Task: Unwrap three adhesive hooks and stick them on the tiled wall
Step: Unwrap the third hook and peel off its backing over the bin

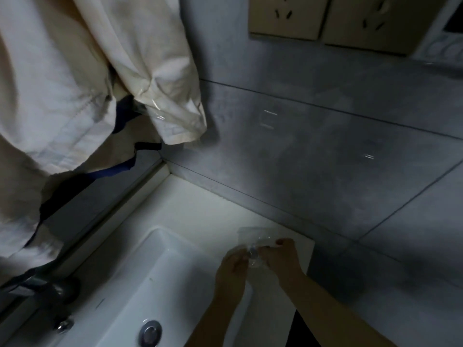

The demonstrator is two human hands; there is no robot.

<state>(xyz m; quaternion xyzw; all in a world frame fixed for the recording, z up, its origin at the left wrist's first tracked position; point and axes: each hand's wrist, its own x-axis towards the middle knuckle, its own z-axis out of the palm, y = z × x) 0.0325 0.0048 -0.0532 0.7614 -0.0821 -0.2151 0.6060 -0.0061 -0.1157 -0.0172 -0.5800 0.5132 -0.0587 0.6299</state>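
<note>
Hook (252, 252), in clear wrapping, is held over the sink rim (200, 209), pinched between left hand (231, 267) and right hand (280, 256), both closed on the film. Faint glints on the tiled wall (325, 151) may be hooks already mounted; this cannot be told. Risks judged: a slip drops the hook into the basin; a touched adhesive face bonds poorly; low light hides the film edge.
</note>
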